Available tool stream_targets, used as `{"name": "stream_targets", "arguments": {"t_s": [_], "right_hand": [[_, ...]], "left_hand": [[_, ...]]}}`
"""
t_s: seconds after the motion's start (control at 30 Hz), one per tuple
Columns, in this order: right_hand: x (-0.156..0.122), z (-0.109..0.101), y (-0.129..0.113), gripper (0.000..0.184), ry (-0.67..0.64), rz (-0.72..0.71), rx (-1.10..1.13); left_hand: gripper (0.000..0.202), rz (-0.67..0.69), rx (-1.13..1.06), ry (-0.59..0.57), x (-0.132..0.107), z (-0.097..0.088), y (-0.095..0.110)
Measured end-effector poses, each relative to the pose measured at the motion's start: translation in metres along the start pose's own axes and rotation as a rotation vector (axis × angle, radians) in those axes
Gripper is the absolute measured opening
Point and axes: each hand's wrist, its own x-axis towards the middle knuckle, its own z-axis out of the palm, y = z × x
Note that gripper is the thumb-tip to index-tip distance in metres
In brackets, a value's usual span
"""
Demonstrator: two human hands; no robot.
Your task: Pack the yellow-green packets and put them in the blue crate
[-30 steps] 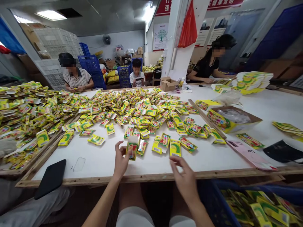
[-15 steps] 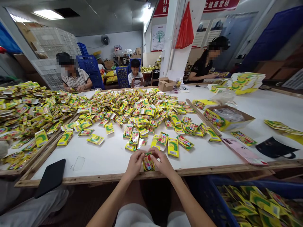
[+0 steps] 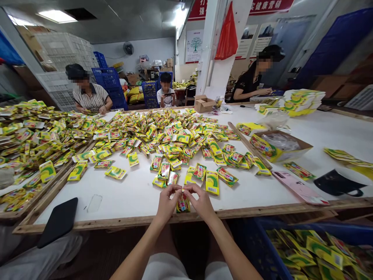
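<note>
A small yellow, green and red printed box (image 3: 183, 205) stands near the front edge of the white table, its upper end between my two hands. My left hand (image 3: 168, 200) is closed, thumb and fingers pinching the box's top from the left. From the right, my right hand (image 3: 199, 199) pinches the same top end, fingertips almost meeting the other hand's. The fingers cover the top flap. Just beyond my hands lie more such boxes, among them an upright-printed yellow box (image 3: 212, 182) and one with its red face up (image 3: 199, 171).
A large heap of boxes (image 3: 145, 128) spreads across the table, bounded by wooden strips. A black phone (image 3: 58, 219) overhangs the front edge at left; a pink phone (image 3: 300, 187) and dark mug (image 3: 339, 182) are at right. A blue crate (image 3: 269, 249) stands below. Several people sit around the table.
My fingers have shifted slightly and drawn closer together over the box's top. The box stays in place. The view has moved a little.
</note>
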Motion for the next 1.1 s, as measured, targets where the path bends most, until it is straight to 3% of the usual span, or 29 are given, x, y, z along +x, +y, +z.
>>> {"name": "stream_targets", "arguments": {"t_s": [0.23, 0.5, 0.63, 0.7, 0.8, 0.87, 0.93, 1.0, 1.1], "right_hand": [[0.014, 0.006, -0.006, 0.017, 0.048, 0.114, -0.085], [0.000, 0.005, 0.005, 0.019, -0.003, 0.125, 0.062], [-0.008, 0.007, 0.005, 0.019, 0.039, 0.094, 0.062], [-0.015, -0.011, -0.004, 0.021, 0.125, 0.059, -0.061], [-0.038, -0.070, -0.026, 0.024, 0.368, -0.003, -0.433], [-0.056, -0.119, -0.041, 0.028, 0.547, -0.051, -0.770], [-0.071, -0.156, -0.052, 0.034, 0.662, -0.079, -1.031], [-0.080, -0.170, -0.059, 0.039, 0.701, -0.082, -1.103], [-0.081, -0.149, -0.057, 0.037, 0.655, -0.040, -0.908]], "left_hand": [[0.021, -0.075, -0.037, 0.092, 0.008, 0.004, -0.002], [0.019, -0.061, -0.051, 0.027, -0.001, -0.001, -0.010], [0.019, -0.007, 0.039, -0.009, -0.005, -0.001, -0.005], [0.024, 0.045, 0.128, -0.002, 0.000, -0.005, 0.000], [0.033, 0.122, 0.384, 0.157, 0.019, -0.016, 0.002], [0.041, 0.085, 0.626, 0.286, 0.039, -0.025, -0.001], [0.055, -0.028, 0.847, 0.309, 0.059, -0.032, -0.006], [0.066, -0.119, 0.982, 0.248, 0.075, -0.036, -0.011], [0.067, -0.131, 0.989, 0.212, 0.081, -0.039, -0.012]]}}
